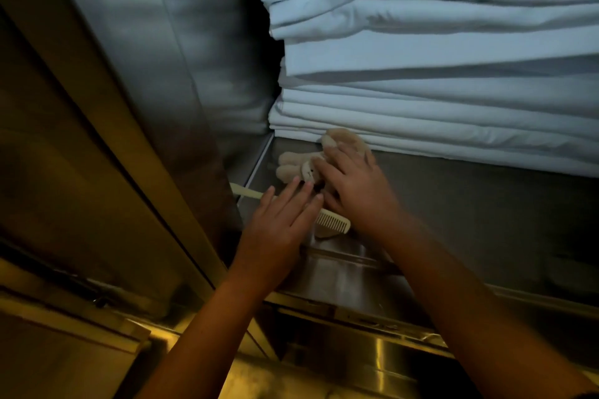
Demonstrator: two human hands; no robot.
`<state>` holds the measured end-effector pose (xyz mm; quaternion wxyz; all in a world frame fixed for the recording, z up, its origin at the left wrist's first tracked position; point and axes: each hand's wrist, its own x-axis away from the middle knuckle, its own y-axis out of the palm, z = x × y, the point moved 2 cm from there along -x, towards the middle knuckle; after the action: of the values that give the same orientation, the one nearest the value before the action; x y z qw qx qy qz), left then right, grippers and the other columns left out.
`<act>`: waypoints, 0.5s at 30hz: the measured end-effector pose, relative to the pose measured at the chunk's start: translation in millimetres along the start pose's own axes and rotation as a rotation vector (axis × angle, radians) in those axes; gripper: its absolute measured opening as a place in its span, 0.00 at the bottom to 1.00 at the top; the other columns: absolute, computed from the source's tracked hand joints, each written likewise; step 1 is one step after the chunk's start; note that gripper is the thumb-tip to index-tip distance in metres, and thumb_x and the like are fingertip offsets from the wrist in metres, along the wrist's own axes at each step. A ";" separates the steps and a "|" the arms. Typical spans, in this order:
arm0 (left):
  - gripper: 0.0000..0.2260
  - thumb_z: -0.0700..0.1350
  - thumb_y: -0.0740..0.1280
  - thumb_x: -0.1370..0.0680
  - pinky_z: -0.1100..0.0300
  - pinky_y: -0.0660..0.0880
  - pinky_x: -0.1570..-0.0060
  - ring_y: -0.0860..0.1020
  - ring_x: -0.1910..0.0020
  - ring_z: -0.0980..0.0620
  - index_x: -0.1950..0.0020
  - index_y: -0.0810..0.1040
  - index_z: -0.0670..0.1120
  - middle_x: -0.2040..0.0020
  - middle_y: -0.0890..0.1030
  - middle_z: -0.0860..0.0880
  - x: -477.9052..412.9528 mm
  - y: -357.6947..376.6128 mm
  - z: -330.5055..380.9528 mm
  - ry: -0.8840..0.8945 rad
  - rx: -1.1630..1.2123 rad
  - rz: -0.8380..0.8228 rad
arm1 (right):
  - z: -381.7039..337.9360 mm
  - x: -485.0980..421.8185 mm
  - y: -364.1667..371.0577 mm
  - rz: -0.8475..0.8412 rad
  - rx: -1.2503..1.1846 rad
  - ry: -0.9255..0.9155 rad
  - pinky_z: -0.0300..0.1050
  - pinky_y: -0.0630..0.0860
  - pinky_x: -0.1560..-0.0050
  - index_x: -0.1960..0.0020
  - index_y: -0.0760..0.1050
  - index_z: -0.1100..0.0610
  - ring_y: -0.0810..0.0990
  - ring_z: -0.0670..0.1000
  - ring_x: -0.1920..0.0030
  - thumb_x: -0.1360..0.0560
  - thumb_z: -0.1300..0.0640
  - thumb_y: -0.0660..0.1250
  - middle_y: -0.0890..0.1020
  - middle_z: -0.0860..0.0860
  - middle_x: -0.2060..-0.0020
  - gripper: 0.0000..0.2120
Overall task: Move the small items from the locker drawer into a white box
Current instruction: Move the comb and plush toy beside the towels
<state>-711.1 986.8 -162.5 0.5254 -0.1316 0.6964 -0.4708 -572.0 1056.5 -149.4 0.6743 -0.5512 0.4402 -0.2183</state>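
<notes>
Looks like a linen store rm, maybe in a hotel or hospital, can't tell which. A big pile of folded white sheets (437, 52) sits on a shiny metal shelf (486, 220) inside a steel locker (194, 58) w/ plain grey walls. The light is dim & yellow.

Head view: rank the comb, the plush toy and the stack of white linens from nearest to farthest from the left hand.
1. Comb: lies directly under the left hand.
2. Plush toy: just ahead of that hand, toward the back.
3. Stack of white linens: farthest, at the back right.
</notes>
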 end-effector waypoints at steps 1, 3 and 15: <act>0.17 0.36 0.57 0.27 0.38 0.70 0.45 0.76 0.42 0.39 0.43 0.79 0.39 0.42 0.78 0.39 -0.6 1.0 -0.9 -0.001 -0.004 -0.003 | 1.6 -4.5 4.5 -0.017 0.020 -0.006 0.58 0.51 0.31 0.28 0.63 0.55 0.57 0.56 0.28 0.23 0.50 0.59 0.62 0.56 0.28 0.25; 0.16 0.37 0.57 0.27 0.39 0.70 0.45 0.76 0.41 0.39 0.43 0.79 0.39 0.42 0.78 0.39 -1.7 3.0 -1.6 -0.004 -0.005 -0.004 | 4.7 -11.9 11.6 -0.027 0.047 -0.001 0.59 0.49 0.31 0.28 0.62 0.53 0.56 0.55 0.27 0.24 0.48 0.59 0.61 0.55 0.27 0.26; 0.16 0.37 0.57 0.26 0.40 0.69 0.44 0.76 0.41 0.40 0.43 0.79 0.39 0.42 0.79 0.39 -4.6 6.5 -3.7 -0.014 0.010 0.002 | 5.3 -23.9 26.3 0.125 0.077 0.052 0.64 0.68 0.47 0.41 0.77 0.55 0.79 0.61 0.51 0.34 0.55 0.72 0.80 0.60 0.47 0.21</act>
<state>-710.3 995.2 -164.9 0.5313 -0.1316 0.6906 -0.4727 -584.9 1085.9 -165.6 0.6957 -0.4902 0.4825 -0.2070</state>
